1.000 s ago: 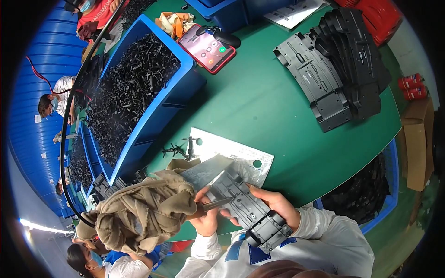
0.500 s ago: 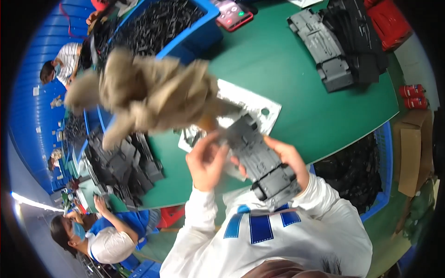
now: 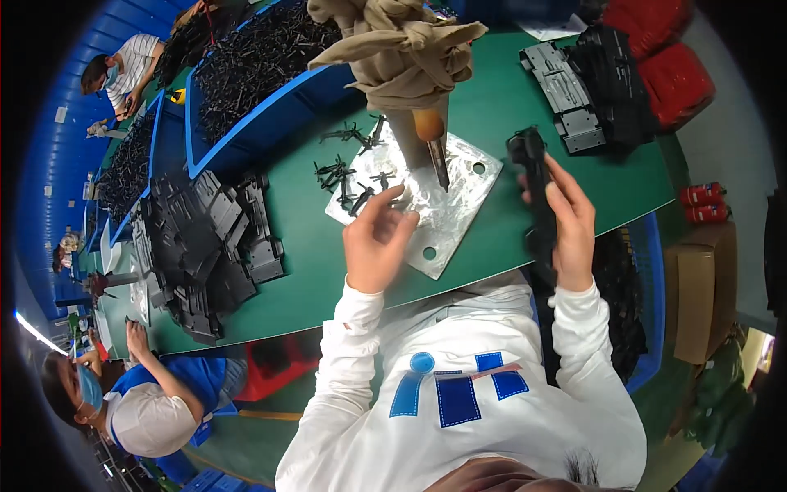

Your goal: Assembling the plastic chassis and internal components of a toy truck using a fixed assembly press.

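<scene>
My right hand (image 3: 572, 217) grips a long black moulded plastic part (image 3: 537, 193), turned nearly edge-on, above the table right of a shiny metal plate (image 3: 471, 197). My left hand (image 3: 375, 246) hovers over the plate's near left side, with fingers curled, thumb apart and nothing visible between them. Just beyond those fingertips lie several small black branched plastic pieces (image 3: 332, 172), some on the plate and some on the green table. Over the plate stands a tool with a pointed metal tip (image 3: 441, 168) and an orange collar, its upper portion wrapped in knotted beige cloth (image 3: 410, 57).
A pile of black moulded parts (image 3: 205, 238) lies on the green table (image 3: 316, 279) at left; more are stacked (image 3: 574, 98) at far right. Blue bins (image 3: 270, 115) hold small black pieces. A co-worker (image 3: 147, 402) sits at left. Red bags and cardboard are at right.
My right hand has carried the black part rightward, off the plate's near edge, and tipped it edge-on. My left hand is now apart from the part. The view has shifted, exposing the tool tip.
</scene>
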A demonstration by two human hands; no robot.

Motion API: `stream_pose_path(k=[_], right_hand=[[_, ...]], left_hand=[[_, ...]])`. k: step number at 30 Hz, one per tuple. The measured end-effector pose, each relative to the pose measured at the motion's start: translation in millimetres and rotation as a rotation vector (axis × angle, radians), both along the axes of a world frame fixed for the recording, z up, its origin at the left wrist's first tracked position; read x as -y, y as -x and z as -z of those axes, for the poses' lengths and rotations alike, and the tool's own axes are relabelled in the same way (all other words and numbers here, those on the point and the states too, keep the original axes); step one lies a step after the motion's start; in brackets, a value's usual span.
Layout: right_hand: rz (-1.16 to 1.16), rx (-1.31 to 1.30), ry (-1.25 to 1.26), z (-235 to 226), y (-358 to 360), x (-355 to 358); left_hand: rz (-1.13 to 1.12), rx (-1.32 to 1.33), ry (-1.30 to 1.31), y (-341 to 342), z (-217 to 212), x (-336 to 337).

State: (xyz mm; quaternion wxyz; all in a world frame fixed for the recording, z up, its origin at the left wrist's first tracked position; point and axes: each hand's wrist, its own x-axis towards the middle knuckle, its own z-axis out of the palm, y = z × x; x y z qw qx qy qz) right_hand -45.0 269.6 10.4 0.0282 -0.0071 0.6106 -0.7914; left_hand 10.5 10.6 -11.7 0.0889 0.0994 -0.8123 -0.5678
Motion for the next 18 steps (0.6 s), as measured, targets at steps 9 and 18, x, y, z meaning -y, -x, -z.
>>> stream_pose_path(k=[9,18], right_hand=[[-0.105,-0.635,-0.958,-2,98,4],[0.0,-0.728,-1.131,23,259,71]], left_hand=[[0.038,-0.004,0.037,-2,-1,0],[0.021,-0.042,0.085,2,4,-2]])
